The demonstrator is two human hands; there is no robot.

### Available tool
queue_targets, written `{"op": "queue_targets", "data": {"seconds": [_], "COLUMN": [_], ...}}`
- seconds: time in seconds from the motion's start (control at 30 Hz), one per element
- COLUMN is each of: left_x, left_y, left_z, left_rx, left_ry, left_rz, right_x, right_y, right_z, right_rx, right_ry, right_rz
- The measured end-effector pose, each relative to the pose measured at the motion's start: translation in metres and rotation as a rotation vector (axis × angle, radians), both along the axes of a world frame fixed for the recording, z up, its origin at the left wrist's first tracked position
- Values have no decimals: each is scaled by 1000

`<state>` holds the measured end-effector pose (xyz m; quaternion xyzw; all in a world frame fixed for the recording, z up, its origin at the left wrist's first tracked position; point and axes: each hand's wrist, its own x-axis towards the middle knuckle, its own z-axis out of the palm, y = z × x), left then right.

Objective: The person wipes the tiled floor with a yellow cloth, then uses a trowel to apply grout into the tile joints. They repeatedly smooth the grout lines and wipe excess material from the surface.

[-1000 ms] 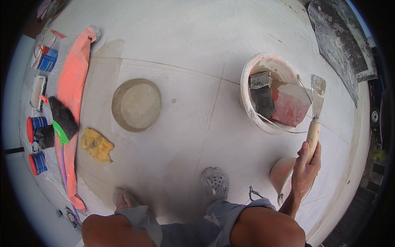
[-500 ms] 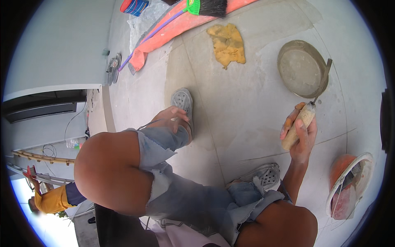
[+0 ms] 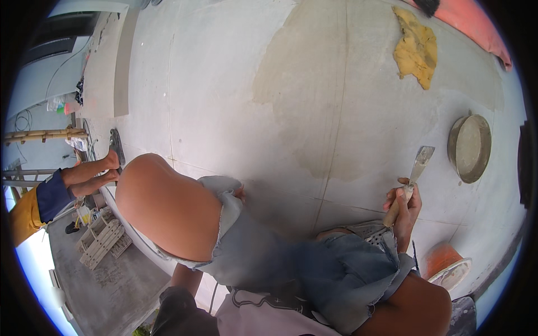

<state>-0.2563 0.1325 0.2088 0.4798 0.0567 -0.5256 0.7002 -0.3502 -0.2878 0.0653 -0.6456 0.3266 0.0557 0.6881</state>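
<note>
My right hand [image 3: 413, 211] is closed round the wooden handle of a putty knife [image 3: 421, 162], its flat metal blade pointing up and away from me. The knife is held above the pale tiled floor, beside my right knee. Only some fingertips of my left hand [image 3: 240, 194] show past the torn hem of my shorts; my raised left knee hides the rest. Right of the blade, a round shallow metal pan [image 3: 469, 150] sits on the floor. Farther off lies a crumpled yellow cloth [image 3: 416, 50].
An orange bucket [image 3: 441, 261] with a pale rim stands close by my right leg. A red cloth [image 3: 471, 23] lies at the far right. On the left, a person in a yellow top [image 3: 28, 207] stands near bamboo poles [image 3: 45, 135] and a folded wooden stepladder [image 3: 102, 244].
My view has swung left, so the pan, yellow cloth and bucket appear farther right. The putty knife has turned to show its blade's flat face. My left hand has become mostly hidden.
</note>
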Motion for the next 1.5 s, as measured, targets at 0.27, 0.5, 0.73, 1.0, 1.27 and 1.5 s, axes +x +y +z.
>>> {"op": "queue_targets", "data": {"seconds": [0.27, 0.5, 0.73, 1.0, 1.27, 1.5], "left_x": [-66, -154, -206, -224, -240, -259], "left_y": [104, 142, 138, 155, 186, 208], "left_z": [27, 63, 49, 14, -16, -44], "left_rx": [13, -4, -91, -230, -301, -347], "left_ry": [34, 81, 89, 126, 210, 318], "left_rz": [295, 538, 622, 573, 542, 576], "right_x": [56, 91, 115, 148, 175, 159], "right_y": [88, 126, 145, 102, 97, 87], "right_z": [4, -6, 1, 3, 6, -3], "right_rx": [-44, -111, -222, -369, -424, -514], "right_ry": [95, 53, 27, -48, -93, -105], "right_rz": [269, 511, 565, 597, 647, 660]}}
